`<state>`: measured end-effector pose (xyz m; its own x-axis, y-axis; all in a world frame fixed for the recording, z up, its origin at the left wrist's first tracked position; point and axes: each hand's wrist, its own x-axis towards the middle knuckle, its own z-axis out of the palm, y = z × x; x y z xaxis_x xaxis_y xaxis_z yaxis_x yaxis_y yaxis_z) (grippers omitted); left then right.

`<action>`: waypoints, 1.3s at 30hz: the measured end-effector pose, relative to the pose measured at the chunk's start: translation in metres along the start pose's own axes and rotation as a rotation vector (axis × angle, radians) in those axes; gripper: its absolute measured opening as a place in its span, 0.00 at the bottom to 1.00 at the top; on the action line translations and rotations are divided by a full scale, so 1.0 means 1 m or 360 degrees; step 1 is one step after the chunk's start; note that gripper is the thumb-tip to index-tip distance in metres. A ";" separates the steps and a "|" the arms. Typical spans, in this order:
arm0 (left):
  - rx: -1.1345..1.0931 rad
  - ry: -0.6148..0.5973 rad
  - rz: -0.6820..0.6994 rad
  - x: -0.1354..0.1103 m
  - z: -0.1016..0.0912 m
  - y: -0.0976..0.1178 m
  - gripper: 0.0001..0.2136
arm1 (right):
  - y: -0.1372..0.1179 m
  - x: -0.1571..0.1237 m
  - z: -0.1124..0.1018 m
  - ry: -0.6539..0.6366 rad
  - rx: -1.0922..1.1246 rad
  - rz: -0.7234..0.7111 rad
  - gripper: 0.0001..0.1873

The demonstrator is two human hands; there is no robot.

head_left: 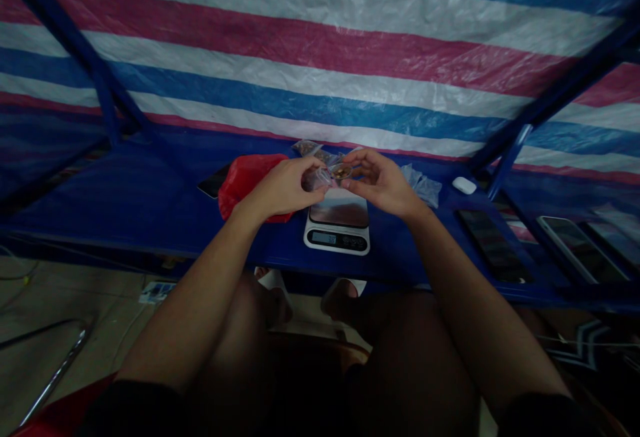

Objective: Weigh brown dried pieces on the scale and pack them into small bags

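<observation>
Above a white digital kitchen scale (337,220), both my hands come together. My left hand (285,187) pinches a small clear plastic bag (323,177). Between thumb and fingers, my right hand (380,180) grips a small shallow dish (341,171) with brownish-gold bits in it, its edge close against the bag; whether it reaches inside the bag I cannot tell. Lit digits show on the scale's display. Beside my left hand lies a red plastic bag (245,180), partly hidden by it. Behind my hands are small filled clear bags (306,147).
Clear plastic bags (423,183) lie right of my right hand, near a white rounded case (464,185). Dark phone (493,243) and white-edged phone (583,249) rest at right on the blue table (165,183). Blue frame bars and a striped tarp (320,43) stand behind.
</observation>
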<state>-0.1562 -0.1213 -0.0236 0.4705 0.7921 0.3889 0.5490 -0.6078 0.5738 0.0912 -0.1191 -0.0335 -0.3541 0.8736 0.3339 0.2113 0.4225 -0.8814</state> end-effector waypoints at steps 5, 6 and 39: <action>-0.0055 -0.0036 -0.0052 0.000 0.002 0.000 0.20 | 0.004 0.002 0.003 -0.0028 -0.0051 -0.0079 0.24; -0.0068 -0.0039 -0.0047 0.000 0.002 0.000 0.20 | 0.004 0.002 0.003 -0.0028 -0.0080 -0.0094 0.23; -0.0382 0.0036 0.0050 -0.003 0.004 -0.006 0.19 | -0.022 0.005 0.008 0.0120 -0.0287 -0.0347 0.23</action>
<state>-0.1583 -0.1202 -0.0317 0.4676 0.7758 0.4236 0.3533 -0.6033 0.7149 0.0772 -0.1262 -0.0150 -0.3416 0.7700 0.5389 0.2985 0.6326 -0.7146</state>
